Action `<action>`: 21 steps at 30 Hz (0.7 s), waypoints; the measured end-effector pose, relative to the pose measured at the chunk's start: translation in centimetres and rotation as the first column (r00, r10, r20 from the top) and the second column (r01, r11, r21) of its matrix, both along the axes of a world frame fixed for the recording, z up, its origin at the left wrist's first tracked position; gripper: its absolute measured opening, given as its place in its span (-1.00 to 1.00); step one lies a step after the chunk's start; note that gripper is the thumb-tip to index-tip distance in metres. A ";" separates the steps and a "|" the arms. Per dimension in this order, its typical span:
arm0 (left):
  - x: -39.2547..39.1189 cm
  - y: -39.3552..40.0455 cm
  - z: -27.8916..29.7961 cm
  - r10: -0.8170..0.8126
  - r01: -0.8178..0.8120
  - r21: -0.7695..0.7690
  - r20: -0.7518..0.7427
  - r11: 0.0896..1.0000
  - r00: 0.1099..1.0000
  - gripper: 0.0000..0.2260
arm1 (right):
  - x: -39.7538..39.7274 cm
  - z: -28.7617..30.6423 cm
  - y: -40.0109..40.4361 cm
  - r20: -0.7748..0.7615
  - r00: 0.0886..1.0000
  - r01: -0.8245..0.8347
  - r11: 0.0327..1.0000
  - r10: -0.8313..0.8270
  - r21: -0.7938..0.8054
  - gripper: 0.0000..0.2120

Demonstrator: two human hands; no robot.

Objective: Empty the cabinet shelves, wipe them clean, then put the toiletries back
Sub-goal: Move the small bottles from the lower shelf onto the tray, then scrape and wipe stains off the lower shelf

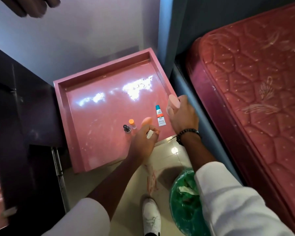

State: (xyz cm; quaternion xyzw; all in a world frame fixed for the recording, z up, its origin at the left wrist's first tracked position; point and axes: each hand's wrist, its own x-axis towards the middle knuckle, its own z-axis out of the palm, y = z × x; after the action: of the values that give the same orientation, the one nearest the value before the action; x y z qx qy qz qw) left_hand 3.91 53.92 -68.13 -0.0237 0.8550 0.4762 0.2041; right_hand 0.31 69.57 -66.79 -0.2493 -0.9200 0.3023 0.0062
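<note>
Pink and glossy, the shelf (95, 92) lies under my two hands, a raised rim round it. My right hand (182, 114) grips a pink cylindrical container (173, 103) over the shelf's right edge, its flat end tilted up and away from me. My left hand (145, 142) hovers at the near edge, fingers pinched round something small and pale; I cannot tell what. Just left of my right hand lies a white and teal tube (160, 114), its long axis running front to back, cap toward the far edge. Nearer my left hand stand an orange-capped bottle (132, 123) and a dark-capped bottle (126, 128), upright, beside a peach sponge (146, 122).
</note>
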 end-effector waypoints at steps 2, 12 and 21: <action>-0.1 0.1 -0.4 0.038 -0.039 0.033 0.039 0.999 0.999 -0.93 | -0.2 -0.2 0.2 -0.002 1.000 0.002 1.000 -0.002 0.023 -0.72; -0.3 1.6 1.6 0.033 -0.037 0.065 0.066 0.997 0.997 -0.91 | 0.0 0.6 1.0 -0.011 0.998 -0.058 0.998 0.058 0.032 -0.58; -1.9 1.6 5.2 0.098 -0.095 0.082 -0.030 0.992 0.995 -0.90 | 1.6 3.6 0.0 -0.125 0.982 -0.116 0.978 0.139 0.174 -0.49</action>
State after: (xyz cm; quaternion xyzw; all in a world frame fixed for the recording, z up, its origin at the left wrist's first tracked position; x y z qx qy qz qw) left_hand 2.04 55.49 -62.89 -0.0488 0.8362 0.5201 0.1670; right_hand 1.96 69.62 -63.20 -0.1673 -0.9535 0.2408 0.0703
